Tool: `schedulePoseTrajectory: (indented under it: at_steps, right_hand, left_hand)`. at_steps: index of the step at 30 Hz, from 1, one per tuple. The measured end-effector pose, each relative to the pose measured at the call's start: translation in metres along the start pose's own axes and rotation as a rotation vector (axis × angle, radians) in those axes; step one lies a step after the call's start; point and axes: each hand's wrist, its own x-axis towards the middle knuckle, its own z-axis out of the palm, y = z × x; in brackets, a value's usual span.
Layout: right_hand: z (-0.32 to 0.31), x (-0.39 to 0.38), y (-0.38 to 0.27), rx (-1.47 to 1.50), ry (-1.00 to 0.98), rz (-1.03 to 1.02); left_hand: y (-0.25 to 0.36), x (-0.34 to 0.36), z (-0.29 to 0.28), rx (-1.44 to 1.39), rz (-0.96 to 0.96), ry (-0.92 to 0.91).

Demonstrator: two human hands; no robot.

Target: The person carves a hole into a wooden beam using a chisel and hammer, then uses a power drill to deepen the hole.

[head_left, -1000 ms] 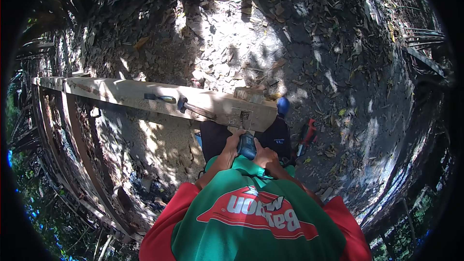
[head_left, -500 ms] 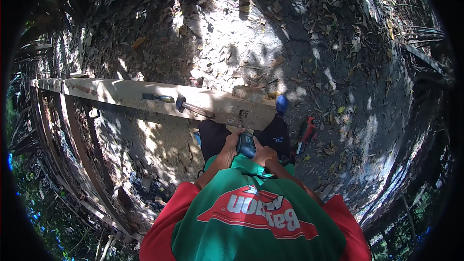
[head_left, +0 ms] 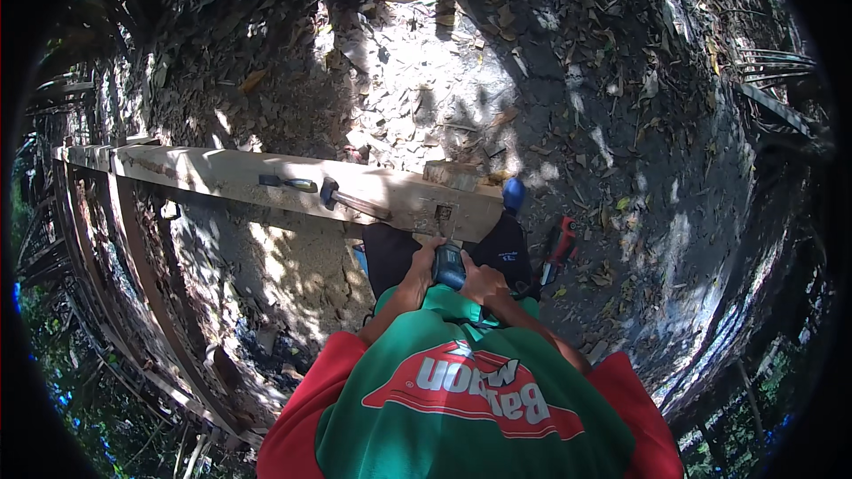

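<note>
A dark blue-green power drill (head_left: 449,268) is held close to my body, between my knees. My left hand (head_left: 421,268) wraps round its left side, and my right hand (head_left: 483,278) grips it from the right. The front of the tool points at a squarish hole (head_left: 443,212) cut in the wooden beam (head_left: 399,188); whether its tip touches the wood is too small to tell. Left of the hole a hammer (head_left: 353,199) with a wooden handle lies on the beam. Beyond it is a chisel (head_left: 288,184) with a dark blade and yellowish handle.
A wood block (head_left: 453,174) rests at the beam's far edge, near my blue shoe (head_left: 514,195). On the ground to my right lies a red and black tool (head_left: 560,247). Long timbers (head_left: 146,257) run along the left. Dry leaves cover the sunlit ground.
The view has shifted slightly, so the beam and its tools appear a little further left. Both hands remain round the drill, with little visible movement.
</note>
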Motion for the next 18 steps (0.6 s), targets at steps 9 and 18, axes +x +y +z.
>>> schedulePoseTrajectory:
  at_steps: [9, 18]
  right_hand:
    - [-0.016, -0.001, -0.016, -0.111, -0.015, -0.041]
    - [-0.001, -0.003, -0.01, -0.071, 0.102, -0.121]
  left_hand:
    - [-0.004, 0.023, -0.019, -0.06, -0.072, -0.008]
    - [-0.006, 0.015, -0.022, -0.088, -0.062, -0.061]
